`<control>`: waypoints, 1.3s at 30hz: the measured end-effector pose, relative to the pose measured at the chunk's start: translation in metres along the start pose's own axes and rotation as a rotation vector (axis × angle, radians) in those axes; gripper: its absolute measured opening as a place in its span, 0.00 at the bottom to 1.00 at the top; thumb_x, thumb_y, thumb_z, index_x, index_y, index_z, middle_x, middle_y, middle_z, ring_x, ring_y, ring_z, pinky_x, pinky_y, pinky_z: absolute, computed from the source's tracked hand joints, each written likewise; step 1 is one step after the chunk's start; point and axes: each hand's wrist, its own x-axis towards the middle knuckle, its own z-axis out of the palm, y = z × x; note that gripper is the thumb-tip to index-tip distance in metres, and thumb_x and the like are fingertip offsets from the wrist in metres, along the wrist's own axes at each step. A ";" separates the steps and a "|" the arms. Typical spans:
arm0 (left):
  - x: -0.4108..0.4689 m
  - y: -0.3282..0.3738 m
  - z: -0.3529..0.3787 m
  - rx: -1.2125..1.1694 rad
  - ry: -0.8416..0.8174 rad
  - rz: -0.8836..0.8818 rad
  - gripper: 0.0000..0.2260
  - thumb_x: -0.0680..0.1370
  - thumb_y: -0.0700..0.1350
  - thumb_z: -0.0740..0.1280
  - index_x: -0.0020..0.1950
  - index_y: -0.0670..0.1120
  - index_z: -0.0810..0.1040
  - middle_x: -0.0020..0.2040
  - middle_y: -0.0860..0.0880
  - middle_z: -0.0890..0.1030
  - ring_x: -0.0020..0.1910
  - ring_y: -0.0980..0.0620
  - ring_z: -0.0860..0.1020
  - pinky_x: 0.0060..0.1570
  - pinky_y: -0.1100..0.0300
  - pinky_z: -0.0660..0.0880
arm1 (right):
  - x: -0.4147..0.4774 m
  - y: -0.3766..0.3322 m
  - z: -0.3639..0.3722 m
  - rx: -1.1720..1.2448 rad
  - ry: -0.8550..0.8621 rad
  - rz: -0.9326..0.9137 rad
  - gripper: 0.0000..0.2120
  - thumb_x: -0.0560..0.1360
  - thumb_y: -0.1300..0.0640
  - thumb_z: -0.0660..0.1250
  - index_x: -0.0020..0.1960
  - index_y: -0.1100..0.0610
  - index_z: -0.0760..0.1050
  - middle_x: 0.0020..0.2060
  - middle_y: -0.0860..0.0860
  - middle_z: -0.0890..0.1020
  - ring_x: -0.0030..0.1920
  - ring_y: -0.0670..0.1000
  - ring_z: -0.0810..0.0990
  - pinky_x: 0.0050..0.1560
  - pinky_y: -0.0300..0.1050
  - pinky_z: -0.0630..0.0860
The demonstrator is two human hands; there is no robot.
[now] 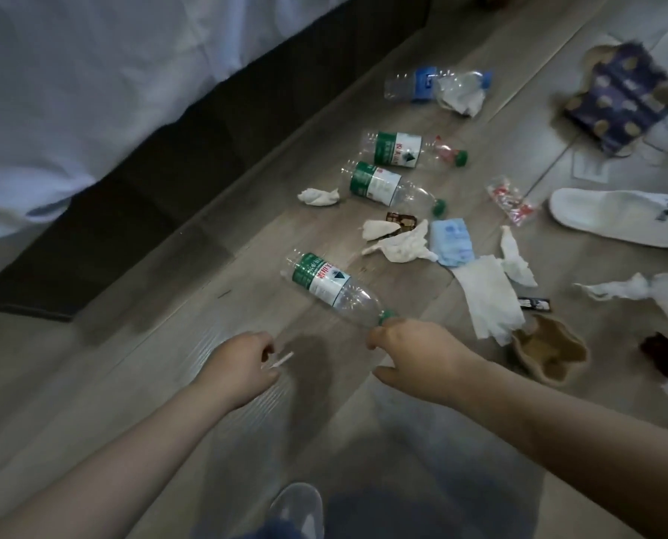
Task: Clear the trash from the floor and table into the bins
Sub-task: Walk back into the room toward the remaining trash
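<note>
Trash lies scattered over the grey wood floor (pixel 138 383). My right hand (pixel 414 354) grips the green cap end of the nearest clear plastic bottle (pixel 326 284), which lies on its side. My left hand (pixel 243 365) pinches a small white scrap (pixel 281 359) just above the floor. Two more green-label bottles (pixel 392 186) (pixel 406 149) and a blue-label bottle (pixel 421 84) lie farther away. Crumpled white tissues (pixel 400 245) (pixel 318 196), a large white paper towel (pixel 487 295) and a blue packet (pixel 452 241) are strewn around them.
A bed with a white sheet (pixel 91 72) and dark base (pixel 161 196) runs along the left. A white slipper (pixel 620 215), a purple patterned bag (pixel 624 97), a brown paper cup liner (pixel 550 350), a red-white wrapper (pixel 511 204) and dark scraps (pixel 660 354) lie on the right. My shoe (pixel 299 503) is below.
</note>
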 end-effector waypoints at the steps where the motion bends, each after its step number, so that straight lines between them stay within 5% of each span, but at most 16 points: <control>1: 0.011 -0.008 0.010 0.008 0.007 -0.003 0.11 0.73 0.51 0.68 0.52 0.48 0.77 0.50 0.49 0.79 0.50 0.49 0.77 0.46 0.58 0.71 | 0.011 0.005 0.010 -0.008 -0.005 -0.015 0.17 0.76 0.49 0.63 0.63 0.53 0.73 0.58 0.53 0.78 0.59 0.55 0.76 0.55 0.47 0.74; 11: 0.036 -0.047 0.076 0.113 0.053 0.008 0.15 0.71 0.53 0.71 0.52 0.47 0.74 0.52 0.46 0.77 0.52 0.46 0.76 0.42 0.59 0.66 | 0.028 0.011 0.057 -0.022 -0.005 -0.073 0.18 0.76 0.49 0.64 0.64 0.51 0.72 0.59 0.51 0.78 0.59 0.52 0.76 0.54 0.42 0.71; 18: 0.044 -0.046 0.091 0.124 0.055 0.041 0.06 0.72 0.47 0.69 0.44 0.49 0.73 0.51 0.46 0.77 0.50 0.46 0.77 0.45 0.57 0.70 | 0.008 0.022 0.065 -0.043 -0.049 -0.001 0.18 0.76 0.47 0.64 0.65 0.49 0.72 0.60 0.50 0.77 0.59 0.51 0.76 0.55 0.45 0.73; 23: 0.042 -0.042 0.094 0.149 0.081 0.054 0.01 0.73 0.45 0.66 0.44 0.49 0.75 0.50 0.46 0.77 0.49 0.46 0.78 0.45 0.57 0.71 | 0.010 0.026 0.055 0.011 0.067 0.064 0.18 0.75 0.49 0.65 0.64 0.51 0.74 0.58 0.50 0.79 0.58 0.51 0.77 0.56 0.45 0.75; 27: 0.042 -0.043 0.094 0.127 0.109 0.066 0.01 0.73 0.45 0.66 0.44 0.49 0.75 0.48 0.48 0.78 0.48 0.47 0.77 0.45 0.56 0.72 | 0.030 0.033 0.050 0.066 0.139 0.129 0.17 0.73 0.50 0.67 0.61 0.53 0.76 0.53 0.50 0.81 0.55 0.53 0.78 0.46 0.41 0.70; 34: 0.037 -0.042 0.085 0.100 0.152 0.140 0.05 0.75 0.47 0.65 0.43 0.52 0.69 0.46 0.50 0.78 0.47 0.49 0.76 0.44 0.57 0.70 | 0.083 0.033 0.031 0.081 0.203 0.166 0.25 0.72 0.49 0.69 0.67 0.56 0.70 0.57 0.54 0.78 0.56 0.55 0.77 0.45 0.43 0.70; 39: 0.042 -0.041 0.085 0.056 0.153 0.154 0.04 0.75 0.48 0.65 0.44 0.51 0.70 0.43 0.52 0.73 0.45 0.51 0.75 0.41 0.60 0.67 | 0.110 0.026 0.036 0.101 0.190 0.183 0.32 0.71 0.45 0.70 0.70 0.56 0.65 0.63 0.57 0.73 0.60 0.57 0.76 0.57 0.51 0.76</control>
